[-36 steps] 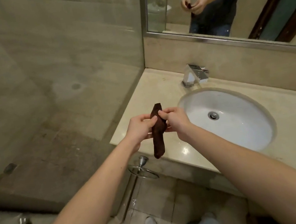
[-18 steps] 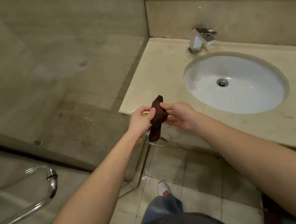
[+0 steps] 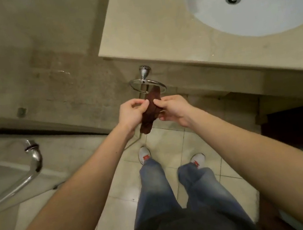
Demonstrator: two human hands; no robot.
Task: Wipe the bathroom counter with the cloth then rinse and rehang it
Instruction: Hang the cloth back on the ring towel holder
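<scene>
A small dark brown cloth (image 3: 150, 113) is bunched lengthwise and pinched between both hands. My left hand (image 3: 131, 113) grips its left side and my right hand (image 3: 171, 110) grips its right side. The cloth's upper tip overlaps the chrome towel ring (image 3: 147, 85), which hangs from a knob on the front face of the beige stone counter (image 3: 149, 28). I cannot tell whether the tip passes through the ring. The cloth's lower end hangs free below my hands. The white oval basin (image 3: 247, 2) sits in the counter at the upper right.
A glass shower partition with a chrome bar handle (image 3: 33, 162) stands at the left. My legs and white shoes (image 3: 145, 155) are on the tiled floor below my hands. A dark opening (image 3: 298, 128) lies under the counter at the right.
My hands have carried the cloth off the counter's edge and down in front of the towel ring. My view has tilted downward, so the mirror and tap have left the frame.
</scene>
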